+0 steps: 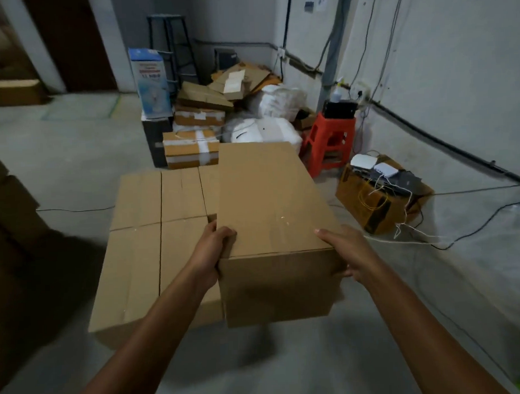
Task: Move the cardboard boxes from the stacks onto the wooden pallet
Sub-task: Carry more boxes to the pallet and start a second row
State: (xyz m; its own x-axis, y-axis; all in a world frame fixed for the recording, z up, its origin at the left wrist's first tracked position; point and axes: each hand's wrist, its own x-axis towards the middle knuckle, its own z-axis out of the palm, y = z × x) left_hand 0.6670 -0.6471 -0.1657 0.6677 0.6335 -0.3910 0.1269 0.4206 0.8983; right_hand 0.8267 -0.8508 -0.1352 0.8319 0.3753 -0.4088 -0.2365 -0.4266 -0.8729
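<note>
Cardboard box (270,196) is held up off the floor (288,372) btwn both hands, long side running away from the person, shadow under it. Left hand (213,251) grips the near-left top edge, fingers curled over onto the lid. Right hand (343,253) clamps the near-right corner, thumb on top, fingers wrapped onto the front face. The box's left side sits tight by a block of boxes (148,230) whose tops are lower; touching or not, can't tell. Dark stack (9,229) at far left of view. Beyond: taped parcels (189,149), white bags (265,131), red stool (329,138) by the wall. Carton w/ electronics on top (371,210) stands on the floor to the right.
</note>
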